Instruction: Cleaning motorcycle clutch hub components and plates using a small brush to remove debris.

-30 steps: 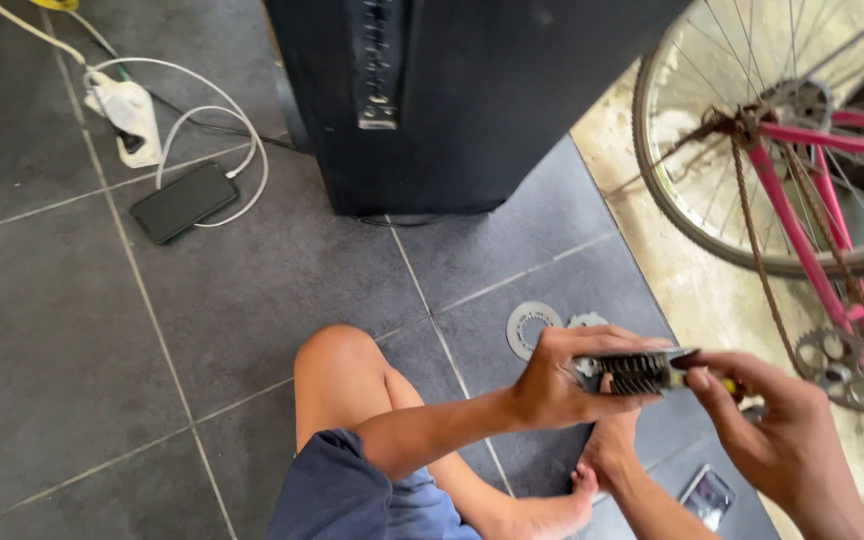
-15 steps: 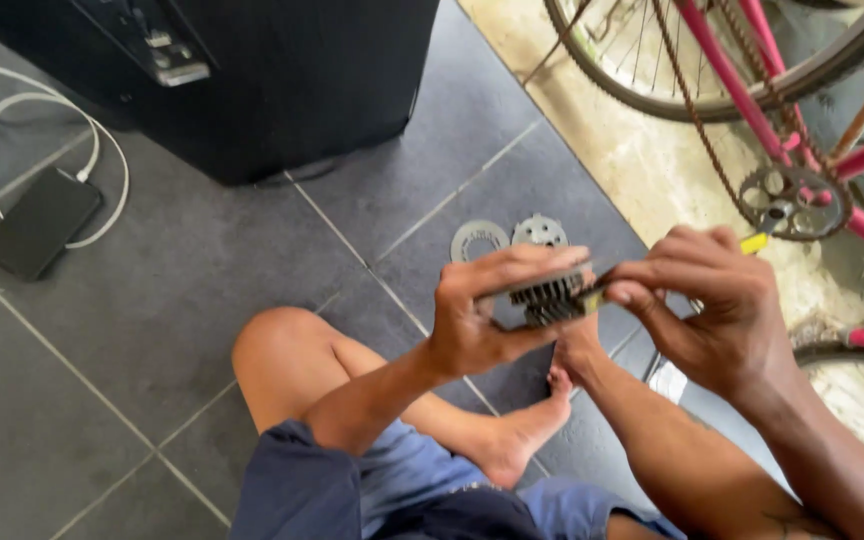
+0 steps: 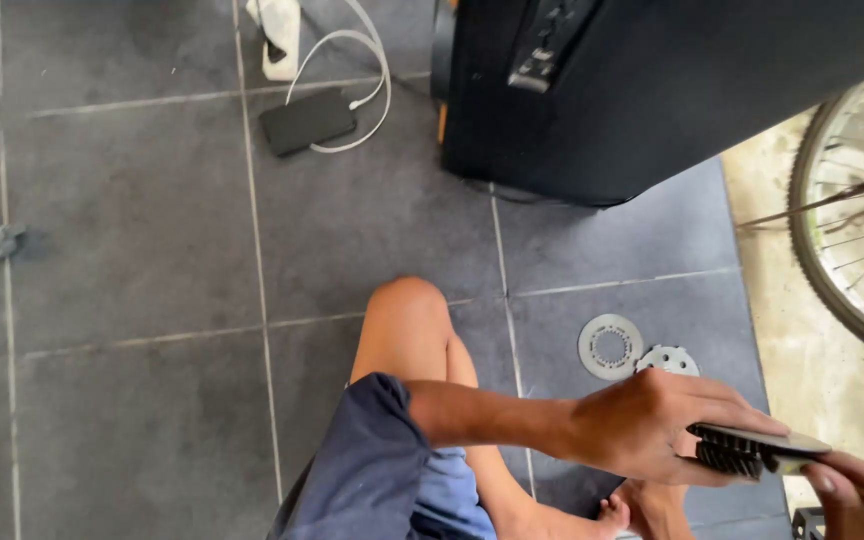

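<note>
From the head camera I see my left hand [image 3: 652,425] at the 4 o'clock part of the view, fingers wrapped and clamped around a finned black metal part [image 3: 752,452] with comb-like teeth along its lower edge. The part lies roughly level, its far end pointing toward 3 o'clock. My right hand [image 3: 857,485] enters at the 4 to 5 o'clock corner; only its fingertips show, touching the part's outer end. Whether they are closed on that end I cannot tell, since the frame cuts the hand off.

Just above the left hand, toward 12 o'clock from it, two flat round metal discs lie on the grey tile floor [image 3: 132,250]: a ring-shaped disc [image 3: 610,346] and a toothed disc [image 3: 666,360], just beside each other. My bare knee [image 3: 407,320] is at centre. A large black speaker cabinet [image 3: 672,90] stands at 1 o'clock. A black phone [image 3: 307,121] with a white cable [image 3: 367,70] lies at 11 o'clock. A bicycle wheel [image 3: 857,240] is at 3 o'clock.
</note>
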